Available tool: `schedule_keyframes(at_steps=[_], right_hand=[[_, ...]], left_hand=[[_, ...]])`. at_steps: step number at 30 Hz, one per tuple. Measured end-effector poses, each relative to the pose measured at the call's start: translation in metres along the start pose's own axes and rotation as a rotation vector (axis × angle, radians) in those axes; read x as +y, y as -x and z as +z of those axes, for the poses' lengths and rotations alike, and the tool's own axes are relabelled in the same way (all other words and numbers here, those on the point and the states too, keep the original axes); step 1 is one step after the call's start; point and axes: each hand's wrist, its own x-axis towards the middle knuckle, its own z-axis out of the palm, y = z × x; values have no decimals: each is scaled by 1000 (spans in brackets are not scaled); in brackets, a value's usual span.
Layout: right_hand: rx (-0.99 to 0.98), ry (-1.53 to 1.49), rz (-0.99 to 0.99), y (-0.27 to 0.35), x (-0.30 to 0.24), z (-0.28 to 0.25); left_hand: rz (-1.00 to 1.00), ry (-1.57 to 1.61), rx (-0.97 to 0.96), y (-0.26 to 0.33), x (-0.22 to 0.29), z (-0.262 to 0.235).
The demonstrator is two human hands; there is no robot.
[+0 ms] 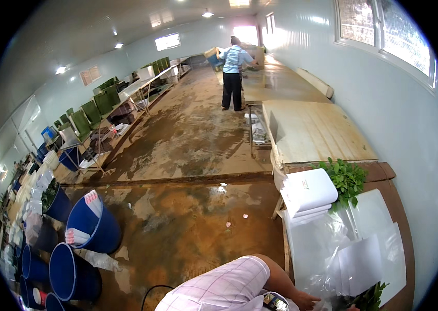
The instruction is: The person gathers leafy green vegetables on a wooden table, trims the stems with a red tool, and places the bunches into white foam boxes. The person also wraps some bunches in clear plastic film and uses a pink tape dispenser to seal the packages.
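My left hand (306, 300) reaches in at the bottom edge from a pale checked sleeve (224, 282). Its fingers are curled at the edge of a clear plastic sleeve (325, 302), which they seem to pinch. A small sliver of skin, apparently my right hand (352, 308), shows at the very bottom; its fingers are cut off. Beside it lies a bunch of leafy green stems (369, 299), partly beneath a white paper sheet (360, 264). Clear plastic film (312, 249) covers the table there.
A white paper stack (309, 192) and another leafy bunch (342, 180) lie farther up the table. Blue buckets (74, 274) stand on the wet floor (177, 228) at left. A person (233, 72) stands at the far tables. Green containers (92, 111) line the left bench.
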Motion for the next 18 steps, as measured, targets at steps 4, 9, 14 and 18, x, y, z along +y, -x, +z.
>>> schedule_keyframes(at_steps=[4,9,14,18], right_hand=[[207,146,-115,9,13,-33],[267,-167,-65,-26,28,-39],[293,-71,14,-37,2,-52],[412,-1,29,-45,5,-62]], left_hand=[[-17,368,-305,-29,-14,-44],[-493,1152,-199,-10,-37,-88],[-1327,1626,-173,-33,-99,-174],[-1245,1509,473,-59,-158,-182]])
